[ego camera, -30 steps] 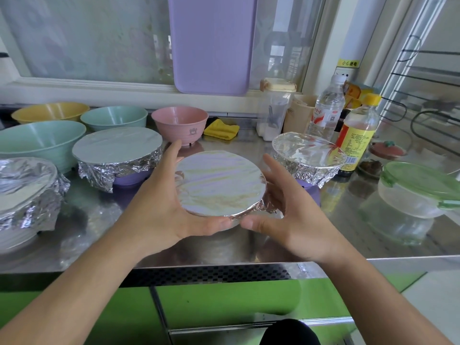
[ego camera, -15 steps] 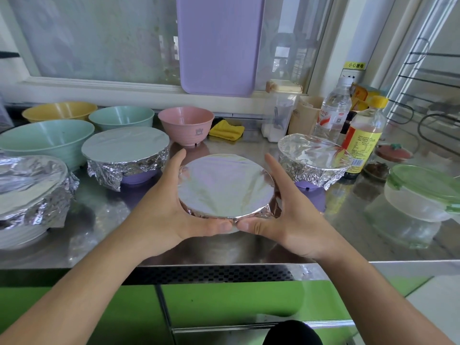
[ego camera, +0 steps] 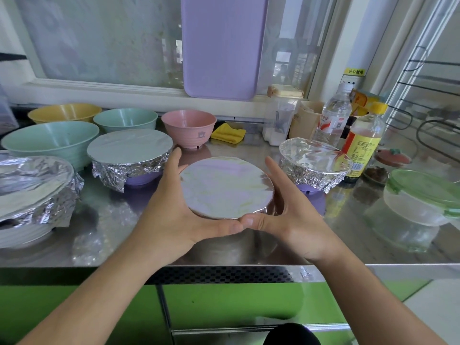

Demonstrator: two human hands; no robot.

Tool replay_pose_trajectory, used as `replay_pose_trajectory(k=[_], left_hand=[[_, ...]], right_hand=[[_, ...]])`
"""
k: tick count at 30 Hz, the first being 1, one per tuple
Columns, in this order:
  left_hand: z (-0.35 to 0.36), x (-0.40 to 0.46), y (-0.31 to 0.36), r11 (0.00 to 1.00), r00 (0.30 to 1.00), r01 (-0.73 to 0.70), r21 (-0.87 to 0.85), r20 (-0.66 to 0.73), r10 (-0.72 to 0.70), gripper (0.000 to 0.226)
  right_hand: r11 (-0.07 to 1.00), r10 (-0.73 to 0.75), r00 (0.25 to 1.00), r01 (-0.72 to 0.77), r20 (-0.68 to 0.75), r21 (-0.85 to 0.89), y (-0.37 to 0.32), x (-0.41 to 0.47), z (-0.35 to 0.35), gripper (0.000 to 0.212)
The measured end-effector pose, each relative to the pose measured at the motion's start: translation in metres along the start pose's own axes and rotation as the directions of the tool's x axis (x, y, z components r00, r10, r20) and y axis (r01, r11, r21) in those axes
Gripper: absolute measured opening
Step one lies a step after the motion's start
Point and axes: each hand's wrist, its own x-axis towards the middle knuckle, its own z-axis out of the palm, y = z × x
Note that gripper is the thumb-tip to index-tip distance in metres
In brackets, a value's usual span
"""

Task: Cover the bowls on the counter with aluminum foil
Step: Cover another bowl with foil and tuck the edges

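1. Your left hand (ego camera: 171, 215) and right hand (ego camera: 291, 220) cup the foil-topped bowl (ego camera: 225, 186) from either side, thumbs nearly meeting at its near edge, fingers curled round the rim and pressing the foil skirt down.
2. Over the last second your hands have barely shifted: same wrap, same bowl at the front middle of the steel counter (ego camera: 323, 245). The foil top now reads flat and taut, so I'd judge this crimp about done.
3. Around it, three bowls already wear foil: left front (ego camera: 32, 185), left middle (ego camera: 129, 150), right (ego camera: 313, 158).
4. Behind, the pink bowl (ego camera: 189, 127), two green bowls (ego camera: 49, 140) (ego camera: 125, 119) and the yellow bowl (ego camera: 64, 113) sit uncovered, so four are probably left.
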Motion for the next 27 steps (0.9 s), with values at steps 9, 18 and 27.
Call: replay_pose_trajectory(k=[9, 18, 27], left_hand=[[-0.017, 0.004, -0.012, 0.999, 0.994, 0.032, 0.018, 0.100, -0.034, 0.166], [-0.017, 0.005, -0.006, 0.997, 0.988, 0.060, 0.057, 0.141, -0.068, 0.169], [0.002, -0.015, 0.019, 0.988, 0.999, 0.053, 0.144, -0.005, -0.053, 0.169]], right_hand=[[0.999, -0.019, 1.000, 0.019, 0.006, -0.027, 0.005, -0.006, -0.017, 0.123], [0.978, -0.090, 0.994, 0.077, -0.062, -0.196, 0.011, -0.007, -0.006, 0.126], [0.997, -0.074, 0.997, 0.075, 0.027, -0.025, 0.004, -0.010, -0.007, 0.124]])
